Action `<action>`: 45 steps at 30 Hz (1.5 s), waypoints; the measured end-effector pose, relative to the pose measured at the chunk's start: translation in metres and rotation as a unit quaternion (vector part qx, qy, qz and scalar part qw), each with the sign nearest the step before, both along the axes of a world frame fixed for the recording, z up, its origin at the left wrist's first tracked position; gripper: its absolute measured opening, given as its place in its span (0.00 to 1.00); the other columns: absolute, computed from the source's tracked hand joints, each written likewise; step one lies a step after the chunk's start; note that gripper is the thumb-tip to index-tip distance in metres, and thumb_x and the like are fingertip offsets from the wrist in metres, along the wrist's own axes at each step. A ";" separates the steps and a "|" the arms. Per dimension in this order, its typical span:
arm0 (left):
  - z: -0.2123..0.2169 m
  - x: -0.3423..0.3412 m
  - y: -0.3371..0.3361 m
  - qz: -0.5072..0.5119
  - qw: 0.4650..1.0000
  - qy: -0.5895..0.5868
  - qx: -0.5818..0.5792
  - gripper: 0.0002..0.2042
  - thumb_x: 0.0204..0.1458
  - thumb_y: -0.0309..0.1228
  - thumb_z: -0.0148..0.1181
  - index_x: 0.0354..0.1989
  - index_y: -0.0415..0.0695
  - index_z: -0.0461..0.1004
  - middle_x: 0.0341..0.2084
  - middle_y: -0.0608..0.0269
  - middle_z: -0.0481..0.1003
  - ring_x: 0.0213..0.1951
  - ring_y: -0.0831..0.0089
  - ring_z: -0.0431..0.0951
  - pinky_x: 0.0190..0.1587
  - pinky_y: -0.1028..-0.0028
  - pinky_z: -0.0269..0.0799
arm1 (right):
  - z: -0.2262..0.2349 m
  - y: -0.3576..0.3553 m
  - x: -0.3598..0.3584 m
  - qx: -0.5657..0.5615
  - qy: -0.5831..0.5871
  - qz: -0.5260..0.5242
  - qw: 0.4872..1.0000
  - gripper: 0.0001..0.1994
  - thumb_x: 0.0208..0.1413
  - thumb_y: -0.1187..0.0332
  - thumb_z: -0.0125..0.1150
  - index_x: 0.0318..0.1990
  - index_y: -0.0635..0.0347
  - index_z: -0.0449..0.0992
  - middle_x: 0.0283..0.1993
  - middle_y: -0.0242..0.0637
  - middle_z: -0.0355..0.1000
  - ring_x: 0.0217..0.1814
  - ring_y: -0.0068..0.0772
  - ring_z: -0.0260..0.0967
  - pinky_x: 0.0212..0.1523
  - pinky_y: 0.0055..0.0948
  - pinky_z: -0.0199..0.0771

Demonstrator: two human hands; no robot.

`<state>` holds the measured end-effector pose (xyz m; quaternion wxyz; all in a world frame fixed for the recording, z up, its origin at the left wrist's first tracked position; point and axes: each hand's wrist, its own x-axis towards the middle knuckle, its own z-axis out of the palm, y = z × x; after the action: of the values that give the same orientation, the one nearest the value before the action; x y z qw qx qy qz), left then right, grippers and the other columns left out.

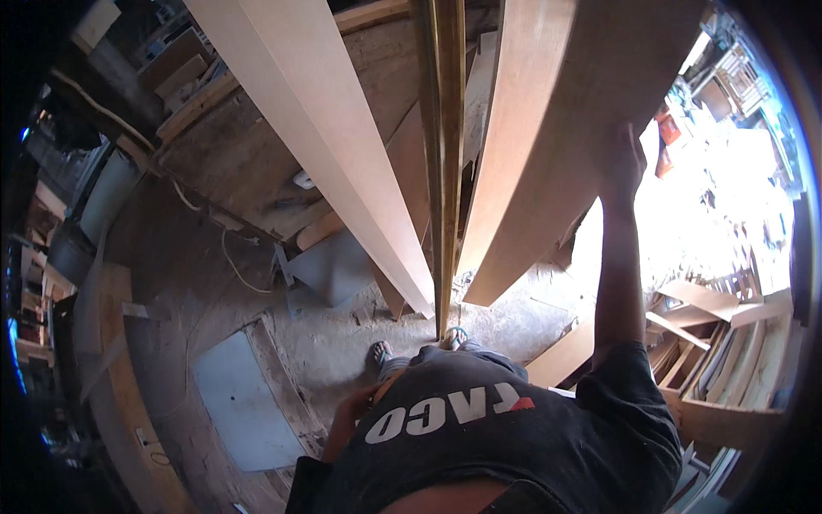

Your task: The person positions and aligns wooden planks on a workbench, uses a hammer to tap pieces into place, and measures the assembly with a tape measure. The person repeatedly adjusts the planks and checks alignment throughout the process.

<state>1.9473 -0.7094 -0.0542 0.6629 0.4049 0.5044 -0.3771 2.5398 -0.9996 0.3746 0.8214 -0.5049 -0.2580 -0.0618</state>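
Observation:
A wide wooden board [569, 163] stands tilted in front of me on the right, its face mostly in shadow. My right hand [623, 167] is raised to its right edge and closed around it; some fingers are hidden. Beside it stands a narrow dark brown and gold-coloured strip [443, 171]. To the left leans a long pale board [321, 128] with a lengthwise edge line. Low at my left side, my left hand [364, 400] rests against my body near the waist, and its fingers cannot be made out.
A light blue-grey panel [244, 398] lies on the floor to the left. Another grey sheet [330, 270] lies behind the pale board. Stacked wooden offcuts [728, 360] fill the right side, near bright daylight. A long plank [120, 343] and a cable [227, 257] are at left.

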 end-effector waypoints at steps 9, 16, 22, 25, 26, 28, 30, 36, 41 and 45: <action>0.036 -0.039 -0.107 0.116 0.992 0.007 0.041 0.37 0.59 0.66 0.55 0.66 0.48 0.72 0.56 0.52 0.78 0.59 0.59 0.76 0.61 0.50 0.69 | -0.055 0.076 0.099 -0.032 0.148 -0.048 0.987 0.18 0.67 0.59 0.64 0.53 0.67 0.78 0.42 0.28 0.75 0.41 0.16 0.69 0.39 0.22 0.71; 0.049 -0.038 -0.123 0.132 0.990 0.008 0.054 0.36 0.59 0.65 0.55 0.66 0.48 0.72 0.55 0.52 0.78 0.58 0.59 0.77 0.60 0.51 0.69 | -0.056 0.108 0.123 -0.034 0.161 -0.011 0.986 0.19 0.67 0.59 0.64 0.53 0.67 0.78 0.45 0.31 0.76 0.45 0.22 0.72 0.45 0.26 0.73; 0.054 -0.043 -0.119 0.133 0.989 0.020 0.061 0.36 0.59 0.65 0.55 0.65 0.49 0.73 0.55 0.52 0.78 0.58 0.59 0.77 0.60 0.51 0.69 | -0.067 0.109 0.152 -0.050 0.164 0.046 0.984 0.24 0.68 0.55 0.62 0.57 0.69 0.76 0.53 0.37 0.77 0.54 0.27 0.74 0.52 0.28 0.75; 0.059 -0.047 -0.113 0.127 0.990 0.024 0.061 0.36 0.59 0.65 0.55 0.65 0.49 0.73 0.54 0.52 0.78 0.58 0.59 0.77 0.60 0.51 0.69 | -0.077 0.108 0.177 -0.067 0.162 0.058 0.983 0.27 0.68 0.52 0.60 0.62 0.69 0.74 0.56 0.38 0.76 0.56 0.29 0.74 0.54 0.29 0.75; 0.059 -0.046 -0.111 0.123 0.990 0.025 0.061 0.36 0.59 0.64 0.56 0.65 0.49 0.73 0.54 0.52 0.79 0.58 0.59 0.77 0.60 0.51 0.69 | -0.081 0.104 0.187 -0.075 0.152 0.068 0.983 0.28 0.69 0.51 0.59 0.63 0.69 0.73 0.57 0.38 0.76 0.57 0.29 0.73 0.55 0.29 0.74; 0.060 -0.048 -0.106 0.121 0.990 0.029 0.064 0.35 0.59 0.64 0.56 0.65 0.49 0.73 0.54 0.52 0.79 0.57 0.59 0.77 0.60 0.51 0.69 | -0.084 0.103 0.188 -0.102 0.146 0.084 0.980 0.30 0.69 0.49 0.58 0.65 0.68 0.72 0.58 0.38 0.75 0.58 0.29 0.73 0.58 0.30 0.73; 0.062 -0.049 -0.103 0.117 0.990 0.032 0.066 0.35 0.59 0.64 0.56 0.65 0.49 0.73 0.54 0.52 0.79 0.57 0.59 0.77 0.60 0.51 0.70 | -0.085 0.101 0.187 -0.138 0.150 0.087 0.975 0.31 0.68 0.47 0.58 0.65 0.66 0.72 0.58 0.36 0.75 0.58 0.29 0.72 0.60 0.31 0.71; 0.065 -0.043 -0.092 0.104 0.992 0.038 0.069 0.35 0.59 0.64 0.56 0.64 0.49 0.74 0.53 0.52 0.79 0.57 0.59 0.78 0.60 0.51 0.70 | -0.076 0.097 0.162 -0.206 0.192 0.071 0.957 0.32 0.68 0.44 0.57 0.66 0.64 0.72 0.60 0.36 0.74 0.58 0.28 0.71 0.57 0.29 0.69; 0.067 -0.030 -0.085 0.083 0.993 0.034 0.071 0.34 0.59 0.63 0.56 0.64 0.49 0.74 0.53 0.51 0.79 0.56 0.59 0.78 0.59 0.51 0.70 | -0.115 0.071 0.189 -0.243 0.216 0.051 0.944 0.39 0.59 0.34 0.60 0.64 0.58 0.73 0.53 0.36 0.77 0.56 0.33 0.71 0.55 0.36 0.68; 0.072 -0.033 -0.093 0.098 0.991 0.044 0.075 0.34 0.59 0.63 0.57 0.63 0.49 0.74 0.52 0.51 0.80 0.56 0.59 0.78 0.59 0.51 0.70 | -0.157 0.056 0.168 -0.221 0.259 -0.013 0.940 0.31 0.62 0.35 0.58 0.57 0.53 0.77 0.47 0.30 0.76 0.48 0.24 0.73 0.51 0.30 0.68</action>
<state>1.9141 -0.8020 0.0177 0.6416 0.3854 0.5970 -0.2890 2.7080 -0.9439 0.2180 0.7270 -0.6753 -0.0367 0.1192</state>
